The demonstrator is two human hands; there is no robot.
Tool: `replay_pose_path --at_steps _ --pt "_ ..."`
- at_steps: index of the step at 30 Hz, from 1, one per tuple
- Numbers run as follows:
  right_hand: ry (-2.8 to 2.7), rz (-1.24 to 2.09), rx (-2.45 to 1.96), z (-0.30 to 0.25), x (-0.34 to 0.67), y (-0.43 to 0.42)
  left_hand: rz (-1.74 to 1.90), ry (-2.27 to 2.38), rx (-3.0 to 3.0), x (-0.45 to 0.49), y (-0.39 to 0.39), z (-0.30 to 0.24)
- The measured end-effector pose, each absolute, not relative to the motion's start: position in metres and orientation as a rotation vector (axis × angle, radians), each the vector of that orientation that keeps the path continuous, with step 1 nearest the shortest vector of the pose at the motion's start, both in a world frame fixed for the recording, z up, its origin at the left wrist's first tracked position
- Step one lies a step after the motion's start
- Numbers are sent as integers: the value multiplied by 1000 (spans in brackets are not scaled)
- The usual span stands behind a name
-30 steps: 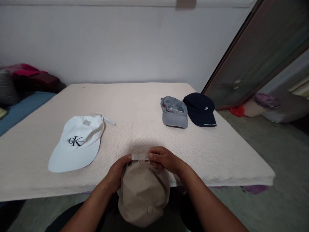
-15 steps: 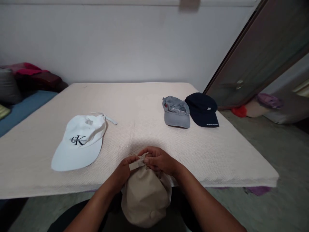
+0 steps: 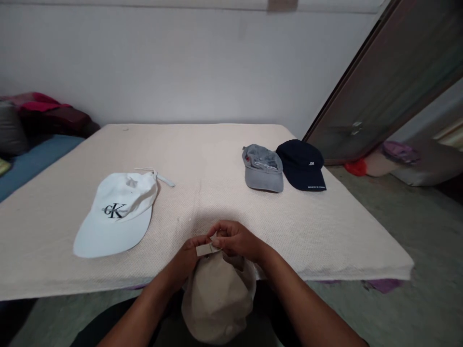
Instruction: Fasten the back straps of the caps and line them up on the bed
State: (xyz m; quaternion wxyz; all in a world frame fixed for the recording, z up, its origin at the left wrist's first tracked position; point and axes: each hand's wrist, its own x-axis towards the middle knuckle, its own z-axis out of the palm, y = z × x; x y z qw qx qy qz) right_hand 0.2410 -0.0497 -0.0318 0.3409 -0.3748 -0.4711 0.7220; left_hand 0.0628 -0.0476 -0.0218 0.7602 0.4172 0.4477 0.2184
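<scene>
A: What is closest to us here?

B: The beige cap (image 3: 217, 299). The person holds it low, in front of the body, just at the near edge of the mattress (image 3: 325, 231). Its crown faces us and its back opening is up, at the hands.

A: And the hands, how are they?

B: Both are at the strap (image 3: 205, 249) on the back of the cap. The left hand (image 3: 186, 262) pinches one end of it between thumb and fingers. The right hand (image 3: 237, 241) is curled over the other end, with its fingers bent and pressed together, and it touches the left one. I cannot tell which fingertips grip there, because they are hidden.

A: Is the cap lying on the mattress?

B: Only its upper part is at the edge. The rest hangs below, between the two forearms.

A: What comes further away?

B: On the left side lies a white cap (image 3: 115, 212) with black letters, brim toward us, and a thin band (image 3: 164, 180) loose behind it. It is well apart from the hands.

A: And on the right?

B: Further back are a grey cap (image 3: 263, 167) and a navy cap (image 3: 303, 165), side by side, touching or almost, with brims also toward us.

A: Behind them?

B: A big dark panel (image 3: 390, 72) leans beside the mattress on the right. Far left, some red cloth (image 3: 43, 108) lies against the pale wall (image 3: 181, 62).
</scene>
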Motion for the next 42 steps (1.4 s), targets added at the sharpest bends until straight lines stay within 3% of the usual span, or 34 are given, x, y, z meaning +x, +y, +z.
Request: replay_pose_path --at_steps 5,13,42 --pt "-1125 1860 -982 -29 244 -53 509 1075 802 68 -49 -29" --pt "-1100 1856 -958 -26 266 -59 520 752 772 79 -45 -30" --pt "-1343 1639 -1162 -35 264 -56 534 973 995 76 -43 -26"
